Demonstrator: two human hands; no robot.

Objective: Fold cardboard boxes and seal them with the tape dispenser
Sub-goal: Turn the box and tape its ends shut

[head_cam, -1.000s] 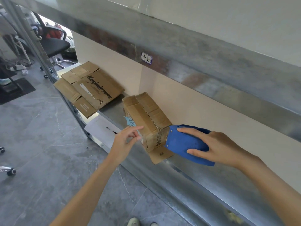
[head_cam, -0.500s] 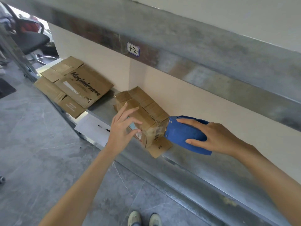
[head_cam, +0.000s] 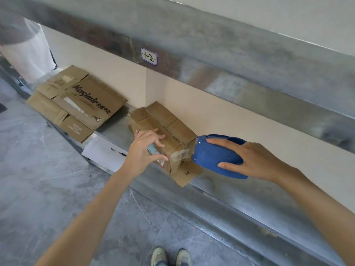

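A small folded cardboard box [head_cam: 169, 123] lies on the metal shelf [head_cam: 221, 189], one loose flap hanging over the shelf's front edge. My left hand [head_cam: 145, 150] grips the box's near side, fingers curled over the top edge and thumb on the front face. My right hand [head_cam: 255, 160] holds the blue tape dispenser [head_cam: 215, 156], fingers spread over its body. The dispenser's front end presses against the box's right end, where clear tape shows.
A flattened printed cardboard box [head_cam: 80, 102] lies on the shelf to the left. A white paper sheet [head_cam: 103, 154] with a pen lies at the shelf edge. An upper shelf beam with a "1-2" label [head_cam: 149, 56] runs overhead. My shoes [head_cam: 171, 256] stand on grey floor.
My left hand has moved from the box's front up onto it and now grips its top edge. The dispenser stays pressed at the box's right end.
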